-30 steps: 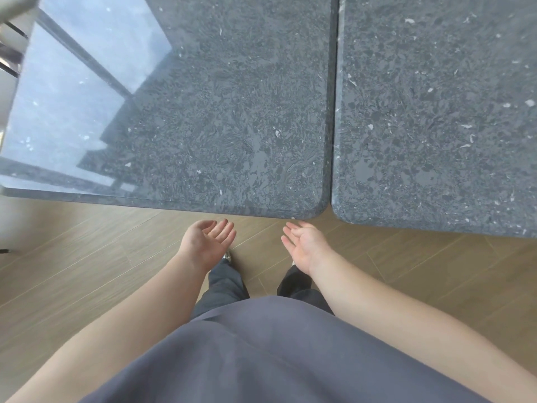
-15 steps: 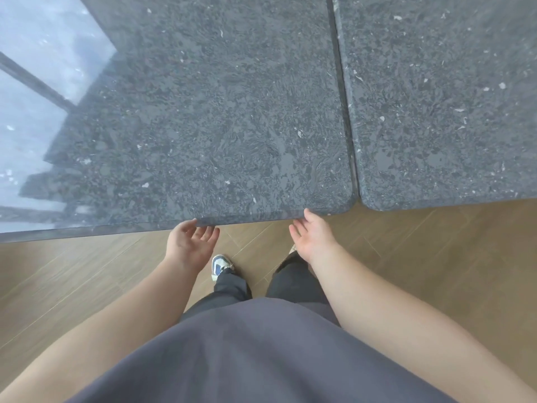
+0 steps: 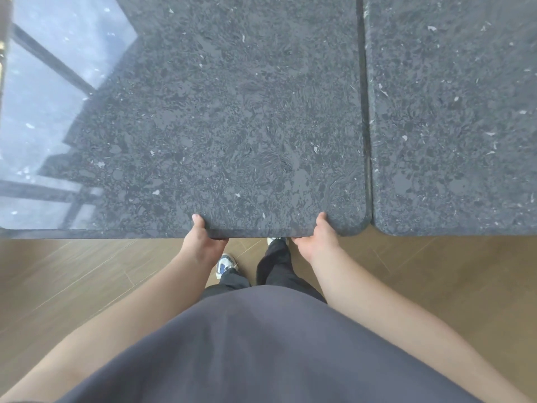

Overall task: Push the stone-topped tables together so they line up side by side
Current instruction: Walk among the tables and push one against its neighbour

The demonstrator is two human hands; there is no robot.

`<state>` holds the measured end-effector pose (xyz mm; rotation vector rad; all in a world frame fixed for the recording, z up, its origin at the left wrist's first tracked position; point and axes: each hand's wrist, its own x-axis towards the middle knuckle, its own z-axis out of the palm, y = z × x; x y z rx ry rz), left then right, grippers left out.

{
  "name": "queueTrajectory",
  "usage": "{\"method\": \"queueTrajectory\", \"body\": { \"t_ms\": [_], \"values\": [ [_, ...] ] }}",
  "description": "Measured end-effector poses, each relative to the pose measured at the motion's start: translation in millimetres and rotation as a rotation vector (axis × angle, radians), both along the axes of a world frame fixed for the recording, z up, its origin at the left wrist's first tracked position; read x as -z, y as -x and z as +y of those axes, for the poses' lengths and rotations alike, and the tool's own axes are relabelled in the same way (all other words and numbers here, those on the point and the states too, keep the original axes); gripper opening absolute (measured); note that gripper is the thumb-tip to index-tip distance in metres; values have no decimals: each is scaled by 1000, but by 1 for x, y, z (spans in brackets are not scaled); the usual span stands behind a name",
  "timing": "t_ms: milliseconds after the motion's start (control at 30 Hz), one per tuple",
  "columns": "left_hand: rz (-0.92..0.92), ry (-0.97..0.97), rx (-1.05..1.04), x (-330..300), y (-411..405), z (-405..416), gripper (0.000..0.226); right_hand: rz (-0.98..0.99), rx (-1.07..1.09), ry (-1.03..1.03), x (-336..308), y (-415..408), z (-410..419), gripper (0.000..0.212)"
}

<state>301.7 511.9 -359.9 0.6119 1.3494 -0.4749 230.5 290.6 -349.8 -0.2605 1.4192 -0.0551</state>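
Stone-topped table [image 3: 232, 126] in both hands

— What have I got on the head camera?

— I see two dark stone-topped counters side by side. The left counter [image 3: 220, 117] and the right counter [image 3: 453, 117] are parted only by a thin dark seam, near edges almost level.

— And the hands?

— My left hand [image 3: 203, 242] and right hand [image 3: 318, 239] both grip the left counter's near edge, thumbs on top, fingers hidden underneath. Below I see wood floor [image 3: 72, 286], a grey shirt [image 3: 261, 350] and a sneaker [image 3: 225, 264].
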Motion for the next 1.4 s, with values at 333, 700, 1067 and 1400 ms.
{"method": "queueTrajectory", "body": {
  "t_ms": [333,700,1067,1400],
  "values": [
    [29,-37,24,-4,-6,-7,35,35,-20,53,2,-5,1,36],
    [33,31,391,-32,-5,27,48,-42,-100,49,-21,25,3,45],
    [-124,70,605,-78,8,36,53,-92,-41,270,-69,66,17,51],
    [-469,97,794,-129,8,-9,27,-197,-84,434,-126,86,-9,27]
  ]
}}
